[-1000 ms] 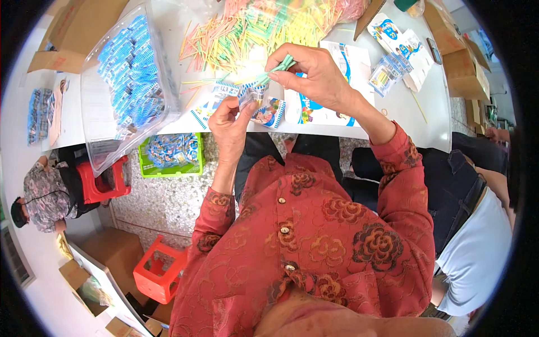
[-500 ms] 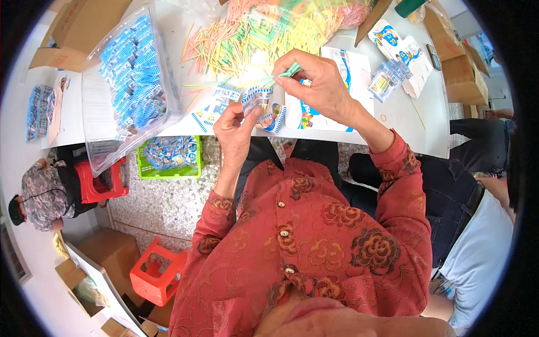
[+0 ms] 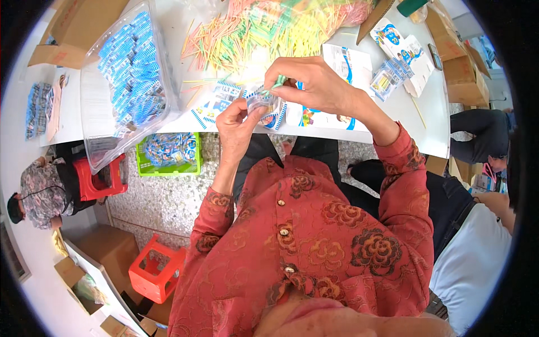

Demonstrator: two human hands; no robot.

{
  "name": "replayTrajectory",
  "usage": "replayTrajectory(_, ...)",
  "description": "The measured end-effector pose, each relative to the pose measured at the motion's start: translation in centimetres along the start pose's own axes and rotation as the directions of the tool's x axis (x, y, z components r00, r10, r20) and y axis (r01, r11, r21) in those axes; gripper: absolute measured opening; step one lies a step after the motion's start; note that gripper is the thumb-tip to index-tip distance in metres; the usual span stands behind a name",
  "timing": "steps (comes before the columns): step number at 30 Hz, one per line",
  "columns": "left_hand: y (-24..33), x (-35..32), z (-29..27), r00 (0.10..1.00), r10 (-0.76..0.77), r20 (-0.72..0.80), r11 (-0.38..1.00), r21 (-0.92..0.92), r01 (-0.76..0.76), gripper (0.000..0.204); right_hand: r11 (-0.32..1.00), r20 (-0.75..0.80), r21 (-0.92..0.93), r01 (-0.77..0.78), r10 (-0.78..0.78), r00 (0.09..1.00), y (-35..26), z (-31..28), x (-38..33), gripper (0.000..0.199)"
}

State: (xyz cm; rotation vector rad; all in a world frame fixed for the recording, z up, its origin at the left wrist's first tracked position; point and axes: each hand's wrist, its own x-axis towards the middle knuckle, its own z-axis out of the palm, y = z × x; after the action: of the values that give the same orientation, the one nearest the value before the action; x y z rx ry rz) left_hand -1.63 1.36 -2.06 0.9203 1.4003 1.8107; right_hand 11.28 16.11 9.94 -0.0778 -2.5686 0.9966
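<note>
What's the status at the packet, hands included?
Left hand pinching striped clear packet; right hand pinching green sticks near its top; printed packets lie close by.

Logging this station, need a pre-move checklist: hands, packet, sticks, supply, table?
1. Left hand gripping clear-and-blue packet: ok.
2. Right hand pinching green sticks: ok.
3. Packet mouth open: cannot tell, too small and partly hidden.
4. Loose stick pile near hands: ok, just beyond them.
5. Tabletop around hands uncluttered: not ok, other packets and printed card lie close.
</note>
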Motion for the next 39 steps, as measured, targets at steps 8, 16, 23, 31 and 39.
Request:
replayTrajectory(8,0.8,0.3,0.6,0.997,-0.068,0.025,0.997,-0.025,0.069,0.008,1.000,-0.049,0.014,0.022,-0.021,0.999,1.5,0.3,0.8,0.014)
replayTrajectory(16,0.7,0.3,1.7,0.992,-0.125,-0.021,0.980,-0.157,0.120,0.011,0.938,-0.080,0.157,-0.308,0.323,0.943,2.4,0.8,0.5,0.016)
replayTrajectory(23,0.0,2.0,2.2,0.991,-0.085,-0.107,0.994,-0.080,0.076,0.009,0.995,-0.189,-0.002,-0.105,0.102,0.977,5.3,2.8,0.4,0.028)
replayTrajectory(31,0.4,1.7,3.1,0.996,-0.071,-0.049,0.987,-0.145,0.063,0.014,0.865,-0.134,0.489,-0.116,0.206,0.969,6.2,2.9,0.5,0.035)
replayTrajectory(39,0.6,1.1,1.7,0.993,-0.094,-0.070,0.988,-0.126,0.084,0.014,0.838,-0.037,0.485,-0.251,0.307,0.951,4.9,3.8,-2.4,0.049)
